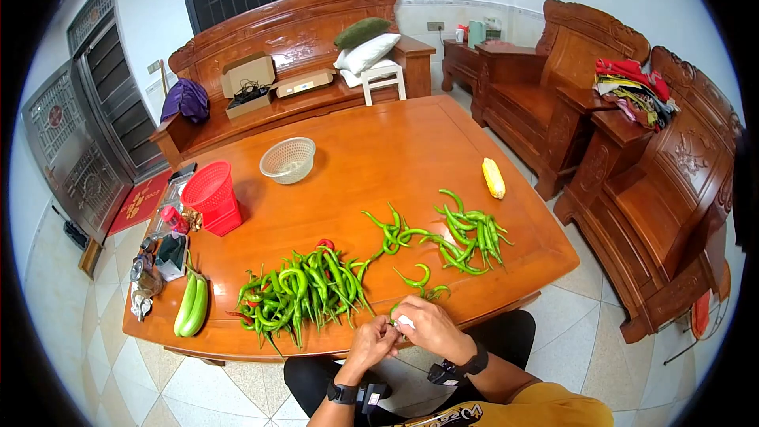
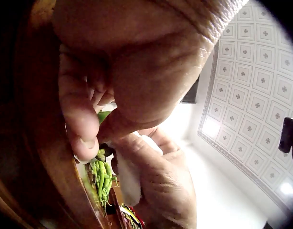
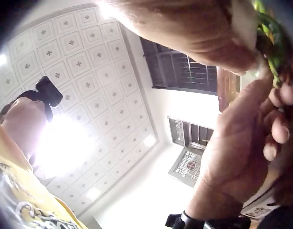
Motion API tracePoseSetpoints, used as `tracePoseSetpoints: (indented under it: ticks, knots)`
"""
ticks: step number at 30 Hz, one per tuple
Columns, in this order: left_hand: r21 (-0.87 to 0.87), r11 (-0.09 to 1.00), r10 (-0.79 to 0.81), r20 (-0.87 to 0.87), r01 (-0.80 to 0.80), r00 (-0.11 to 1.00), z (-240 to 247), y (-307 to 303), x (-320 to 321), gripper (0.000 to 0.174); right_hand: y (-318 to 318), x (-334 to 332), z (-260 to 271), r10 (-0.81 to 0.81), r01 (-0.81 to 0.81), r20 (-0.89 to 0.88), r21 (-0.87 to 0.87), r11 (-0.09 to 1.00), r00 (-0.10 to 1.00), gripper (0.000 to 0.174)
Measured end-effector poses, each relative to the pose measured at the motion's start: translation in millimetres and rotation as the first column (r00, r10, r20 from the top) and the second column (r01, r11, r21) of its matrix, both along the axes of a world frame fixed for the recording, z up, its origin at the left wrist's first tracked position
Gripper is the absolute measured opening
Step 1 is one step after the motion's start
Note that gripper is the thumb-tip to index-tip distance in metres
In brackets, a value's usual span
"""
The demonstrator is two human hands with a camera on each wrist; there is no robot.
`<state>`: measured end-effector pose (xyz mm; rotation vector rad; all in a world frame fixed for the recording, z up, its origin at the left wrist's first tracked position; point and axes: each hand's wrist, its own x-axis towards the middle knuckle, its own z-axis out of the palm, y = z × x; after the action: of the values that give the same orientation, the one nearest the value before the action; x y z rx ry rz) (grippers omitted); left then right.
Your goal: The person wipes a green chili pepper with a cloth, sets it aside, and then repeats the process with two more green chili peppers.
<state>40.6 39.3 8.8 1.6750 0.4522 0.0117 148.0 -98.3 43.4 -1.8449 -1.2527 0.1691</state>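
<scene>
At the table's near edge both hands meet close together. My left hand (image 1: 374,345) pinches a green chili pepper (image 2: 103,116), mostly hidden by the fingers. In the right hand (image 1: 433,330) a folded white cloth (image 2: 129,183) is gripped, its fingers brought against the left hand's at the pepper. The right wrist view shows green pepper (image 3: 274,43) beside the fingertips. Just beyond the hands lie a few loose green chili peppers (image 1: 417,278). A big heap of green chili peppers (image 1: 304,289), with some red ones, lies to the left; a smaller pile (image 1: 474,233) lies to the right.
On the wooden table (image 1: 379,142) stand a red basket (image 1: 212,190) and a pale colander (image 1: 288,160). Light green eggplants (image 1: 191,307) lie at the left, near jars (image 1: 145,277). A yellow corn cob (image 1: 493,179) lies far right. Carved wooden seats surround the table.
</scene>
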Motion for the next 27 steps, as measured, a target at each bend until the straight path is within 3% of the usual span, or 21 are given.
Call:
tracePoseSetpoints:
  ticks: [3, 9, 17, 27]
  knots:
    - [-0.006, 1.0, 0.001, 0.008, -0.001, 1.0, 0.5, -0.5, 0.2, 0.021, -7.4, 1.1, 2.9, 0.017, -0.017, 0.004, -0.065, 0.998, 1.0, 0.016]
    - [0.001, 1.0, -0.006, 0.011, 0.006, 1.0, -0.9, -0.5, 0.2, 0.024, -19.7, 8.5, -1.9, 0.015, -0.015, -0.012, 0.029, 0.999, 1.0, 0.014]
    - [-0.008, 1.0, 0.002, -0.006, -0.002, 1.0, -1.8, -0.9, 0.5, 0.024, -16.9, 23.4, -0.8, -0.129, 0.125, 0.034, 0.089, 0.988, 0.991, 0.016]
    - [0.067, 0.996, 0.052, 0.067, -0.057, 0.996, -6.2, -4.7, 1.1, 0.023, -16.6, 14.7, -3.7, -0.065, 0.066, -0.009, 0.107, 0.992, 0.998, 0.014]
